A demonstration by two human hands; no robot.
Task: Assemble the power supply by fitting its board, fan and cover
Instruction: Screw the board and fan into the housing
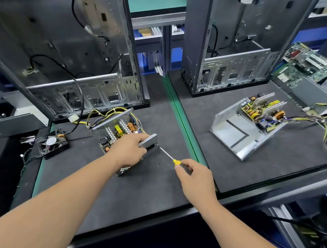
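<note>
An open power supply case (108, 129) with its board (120, 130) inside sits on the dark mat at centre left. My left hand (128, 148) grips the case's near right wall from above. My right hand (196, 175) holds a yellow-handled screwdriver (168, 155), whose tip touches the case's right side. A loose black fan (52, 144) lies to the left on the mat, its wire trailing away. A bundle of yellow and black cables (102, 112) comes out of the case's back.
A second open power supply (250, 129) with board and cables lies on the right mat. Two empty computer cases (67, 56) (226, 51) stand behind. A motherboard (308, 63) rests at far right. A green strip (180, 115) divides the two mats.
</note>
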